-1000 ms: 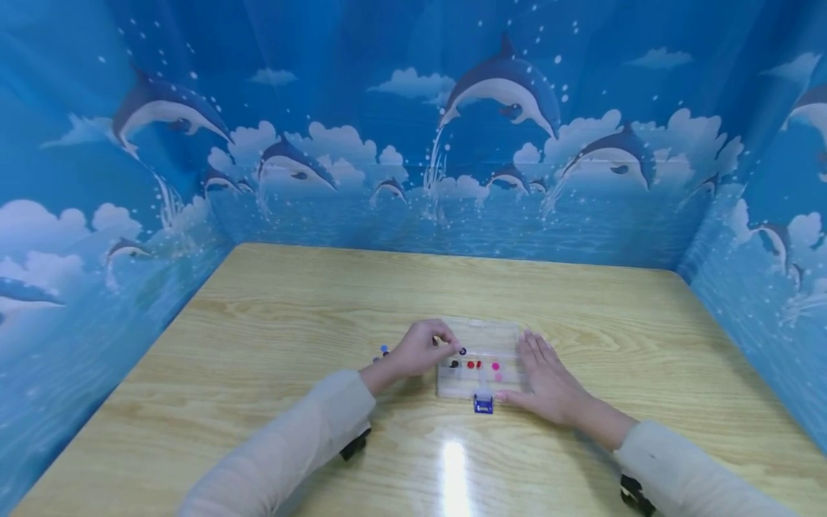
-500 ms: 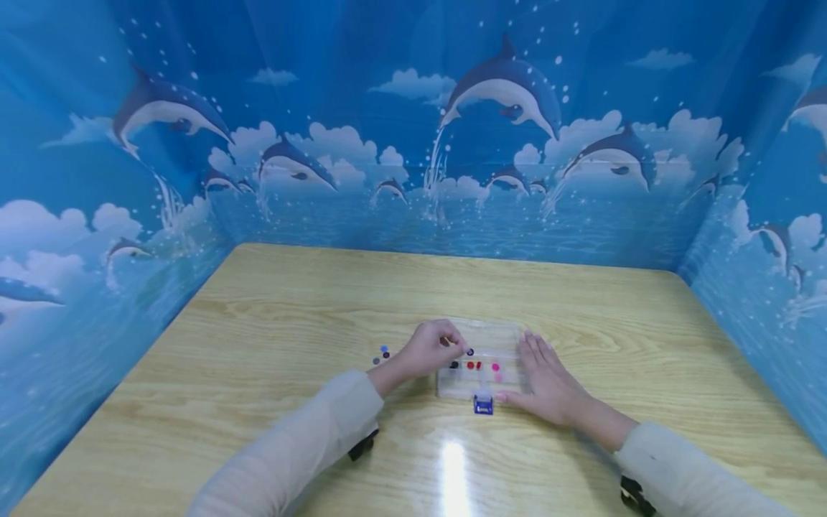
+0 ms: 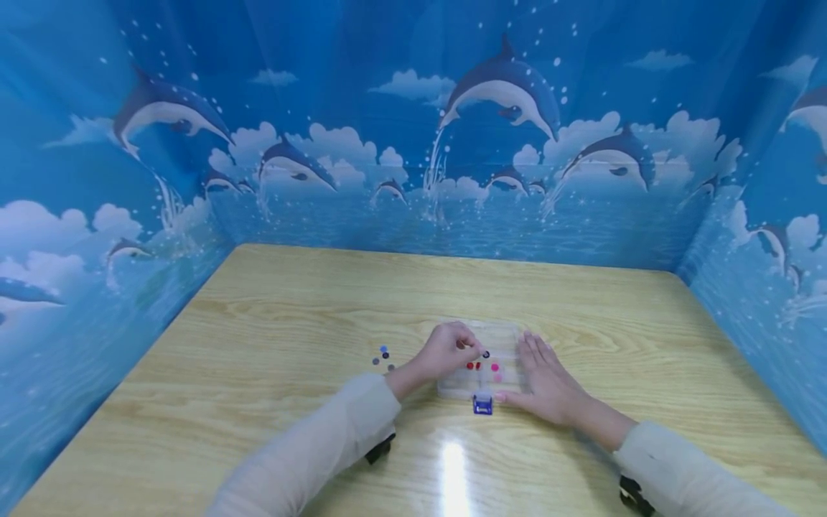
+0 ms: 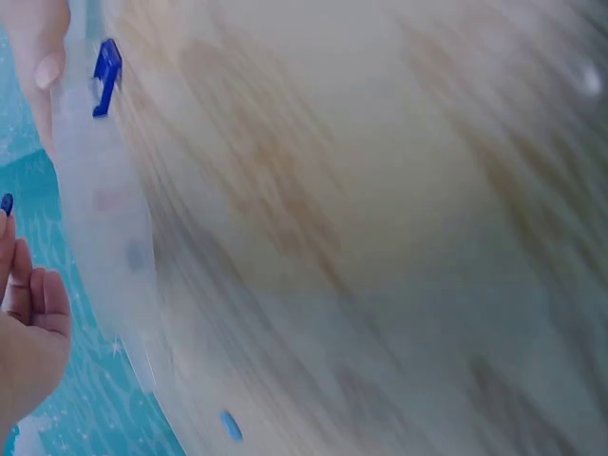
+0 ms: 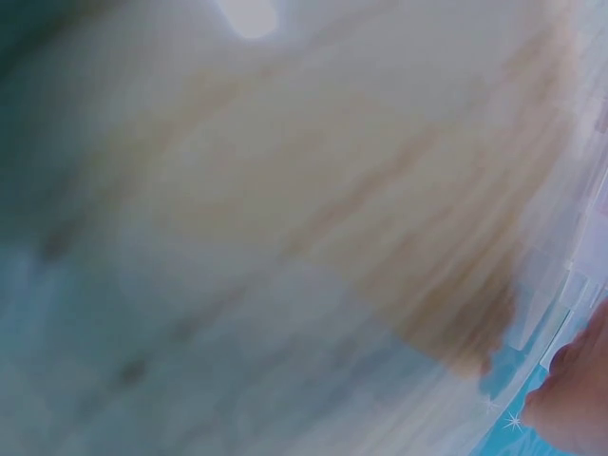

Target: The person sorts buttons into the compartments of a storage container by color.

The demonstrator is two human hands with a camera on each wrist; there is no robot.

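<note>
My left hand (image 3: 449, 350) pinches a small dark blue button (image 4: 8, 203) between thumb and fingertip, above the clear plastic box (image 3: 455, 389). Inside the box, two red buttons (image 3: 470, 366) and two pink buttons (image 3: 494, 367) lie in separate compartments. The left hand now covers the box's left compartments in the head view. My right hand (image 3: 549, 384) rests along the box's right side, fingers straight and the thumb near its front edge. A blue latch (image 3: 482, 404) sticks out at the front of the box.
Several loose buttons (image 3: 384, 350), blue and dark, lie on the wooden table (image 3: 291, 323) left of the box, by the left wrist. A curtain with dolphins (image 3: 413, 143) stands behind the table and along both sides.
My left hand has moved rightward over the box with the dark blue button, uncovering more loose buttons and hiding the black ones in the box. The right hand has stayed in place.
</note>
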